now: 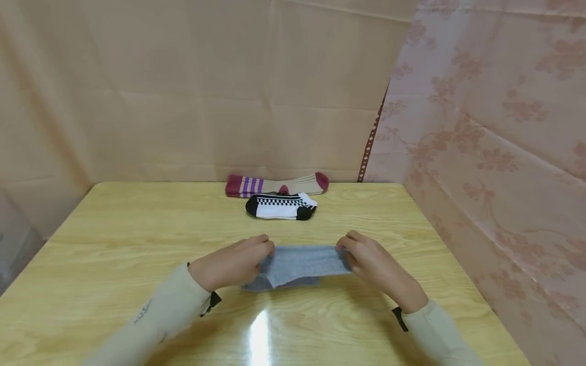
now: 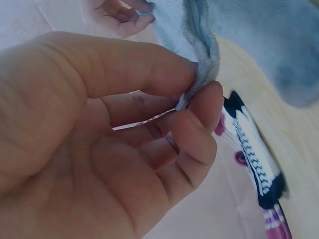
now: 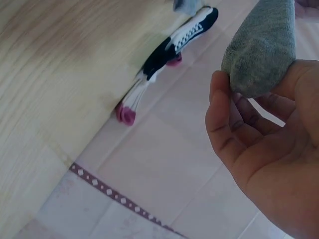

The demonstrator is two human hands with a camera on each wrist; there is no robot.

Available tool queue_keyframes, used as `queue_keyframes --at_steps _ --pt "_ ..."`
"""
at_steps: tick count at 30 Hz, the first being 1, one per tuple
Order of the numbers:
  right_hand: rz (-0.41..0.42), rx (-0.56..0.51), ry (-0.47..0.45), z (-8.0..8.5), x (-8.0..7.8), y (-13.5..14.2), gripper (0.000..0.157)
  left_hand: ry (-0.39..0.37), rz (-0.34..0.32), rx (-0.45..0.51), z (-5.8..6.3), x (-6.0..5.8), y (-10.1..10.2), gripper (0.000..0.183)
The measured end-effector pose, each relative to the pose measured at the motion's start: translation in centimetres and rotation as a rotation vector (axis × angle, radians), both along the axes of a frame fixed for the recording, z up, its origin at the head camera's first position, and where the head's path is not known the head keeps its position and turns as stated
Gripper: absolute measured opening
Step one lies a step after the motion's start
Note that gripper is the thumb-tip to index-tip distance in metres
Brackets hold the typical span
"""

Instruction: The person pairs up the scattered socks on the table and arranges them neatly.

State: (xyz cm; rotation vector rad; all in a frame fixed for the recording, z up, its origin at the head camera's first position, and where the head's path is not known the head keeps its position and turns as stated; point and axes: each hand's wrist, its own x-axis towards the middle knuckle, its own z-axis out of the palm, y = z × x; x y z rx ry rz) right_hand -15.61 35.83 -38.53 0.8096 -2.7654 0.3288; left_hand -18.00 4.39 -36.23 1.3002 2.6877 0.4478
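Both hands stretch a grey-blue sock (image 1: 304, 262) between them, just above the table. My left hand (image 1: 234, 263) pinches its left end; in the left wrist view the ribbed cuff edge (image 2: 207, 62) sits between thumb and fingertips. At the other end my right hand (image 1: 374, 265) pinches the rounded toe (image 3: 261, 59), seen in the right wrist view. Below the stretched part hangs more grey-blue fabric (image 1: 299, 281), with a rounded end (image 2: 296, 74) in the left wrist view. Whether it is a second sock I cannot tell.
Beyond the hands, black-and-white checkered ankle socks (image 1: 276, 208) lie on the wooden table (image 1: 151, 223). Behind them, against the beige curtain (image 1: 183, 101), are beige socks (image 1: 293, 186) with maroon ends and purple stripes. A flowered cloth (image 1: 494, 168) hangs along the right side.
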Motion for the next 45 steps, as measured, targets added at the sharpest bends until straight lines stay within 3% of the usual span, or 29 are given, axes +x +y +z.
queue_keyframes --at_steps 6,11,14,20,24,26,29,32,33,36,40,45 --pt "0.064 0.044 0.018 -0.7 -0.9 -1.6 0.021 -0.007 0.035 -0.032 -0.6 -0.1 -1.5 0.025" --pt "0.099 0.054 -0.005 -1.3 -1.4 -3.0 0.02 0.003 0.028 -0.007 -0.9 -0.1 -2.6 0.026" --pt "0.103 0.051 -0.041 -1.6 -1.6 -3.7 0.018 -0.02 0.021 0.0 -1.1 -0.3 -2.9 0.025" --pt "0.11 0.053 -0.07 -3.2 -1.4 -4.1 0.014 -0.132 0.051 -0.036 -3.2 -1.4 -2.2 0.018" --pt "0.121 0.025 -0.043 -3.1 -1.1 -4.1 0.012 -0.148 0.096 -0.078 -3.1 -1.1 -2.2 0.014" --pt "0.126 0.011 -0.022 -2.7 -0.8 -4.2 0.013 -0.108 0.112 -0.09 -2.7 -0.7 -2.3 0.013" --pt "0.16 0.026 0.01 -2.1 -0.2 -4.7 0.013 0.062 0.102 -0.117 -2.3 0.3 -2.3 0.016" --pt "0.209 0.049 -0.011 -1.9 0.7 -5.3 0.014 0.244 0.039 -0.097 -2.4 1.6 -2.0 0.017" --pt "0.219 0.06 -0.032 -2.0 1.0 -5.4 0.016 0.267 0.013 -0.085 -2.5 2.1 -1.8 0.017" --pt "0.208 0.086 -0.145 -2.3 1.7 -5.8 0.023 0.193 -0.056 -0.068 -2.9 3.3 -1.6 0.022" --pt "0.161 0.133 -0.258 -3.0 2.3 -6.1 0.032 0.026 -0.06 -0.093 -3.5 4.2 -1.7 0.041" --pt "0.14 0.147 -0.259 -3.2 2.7 -5.9 0.036 -0.015 -0.043 -0.08 -3.9 4.2 -1.5 0.046"
